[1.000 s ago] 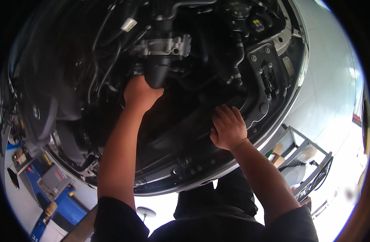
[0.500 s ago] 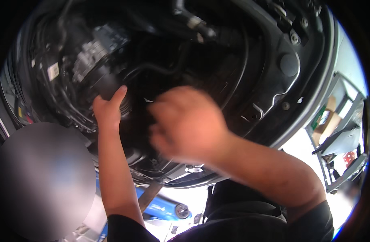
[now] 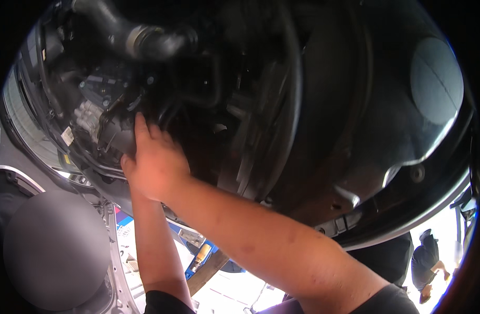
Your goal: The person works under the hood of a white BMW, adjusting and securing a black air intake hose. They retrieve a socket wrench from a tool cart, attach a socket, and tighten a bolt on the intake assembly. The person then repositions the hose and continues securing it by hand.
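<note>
Both my arms reach up into a dark car engine bay [image 3: 198, 157]. My right hand [image 3: 161, 157] lies with its fingers stretched out along the side of a dark, rounded engine part [image 3: 119, 135]. My left forearm [image 3: 158, 251] rises from the lower edge and ends behind my right hand. That hides most of my left hand, so its fingers and grip do not show. Beside the dark part sits a light grey metal piece [image 3: 88, 118]. Farther up runs a thick dark hose with a clamp [image 3: 138, 39].
A curved dark hose [image 3: 295, 94] and a round grey cover [image 3: 436, 78] lie to the right. At lower left is a big blurred grey disc [image 3: 56, 251]. Below, a blue tool or stand [image 3: 200, 259] shows under the car. A person in dark clothes [image 3: 426, 261] is at far right.
My right hand has moved left, from beside my left hand to in front of it at the dark part. The view has shifted closer to the engine bay.
</note>
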Motion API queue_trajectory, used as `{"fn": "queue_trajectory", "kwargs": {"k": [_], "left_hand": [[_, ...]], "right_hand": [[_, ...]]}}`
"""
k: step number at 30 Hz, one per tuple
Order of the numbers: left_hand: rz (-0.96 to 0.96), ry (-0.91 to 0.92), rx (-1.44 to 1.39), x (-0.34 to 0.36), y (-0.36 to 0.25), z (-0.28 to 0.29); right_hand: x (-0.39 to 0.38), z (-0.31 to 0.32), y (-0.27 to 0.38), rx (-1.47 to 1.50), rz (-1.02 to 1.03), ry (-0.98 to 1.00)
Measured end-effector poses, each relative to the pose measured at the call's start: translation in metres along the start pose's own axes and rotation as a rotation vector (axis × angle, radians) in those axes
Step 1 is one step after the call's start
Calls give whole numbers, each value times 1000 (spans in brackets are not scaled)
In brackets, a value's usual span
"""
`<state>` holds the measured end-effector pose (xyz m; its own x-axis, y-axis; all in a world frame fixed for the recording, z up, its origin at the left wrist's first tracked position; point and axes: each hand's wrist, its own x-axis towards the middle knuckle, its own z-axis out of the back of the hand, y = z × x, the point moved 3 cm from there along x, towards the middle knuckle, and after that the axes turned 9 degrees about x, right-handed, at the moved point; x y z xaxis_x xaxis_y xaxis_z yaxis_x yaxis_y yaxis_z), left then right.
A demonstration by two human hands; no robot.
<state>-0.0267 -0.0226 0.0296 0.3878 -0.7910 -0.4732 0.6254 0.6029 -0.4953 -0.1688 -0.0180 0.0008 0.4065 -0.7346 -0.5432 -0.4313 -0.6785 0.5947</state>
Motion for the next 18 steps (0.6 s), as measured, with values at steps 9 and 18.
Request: {"fn": "queue_trajectory", "kwargs": {"k": [9,18], "left_hand": [[46,-42,30,-6,2,-1],[94,-52,67,-10,-3,-7]], "right_hand": [[-1,-11,-5,-110,112,-163],[3,-9,-2,-158,143,-224]]}}
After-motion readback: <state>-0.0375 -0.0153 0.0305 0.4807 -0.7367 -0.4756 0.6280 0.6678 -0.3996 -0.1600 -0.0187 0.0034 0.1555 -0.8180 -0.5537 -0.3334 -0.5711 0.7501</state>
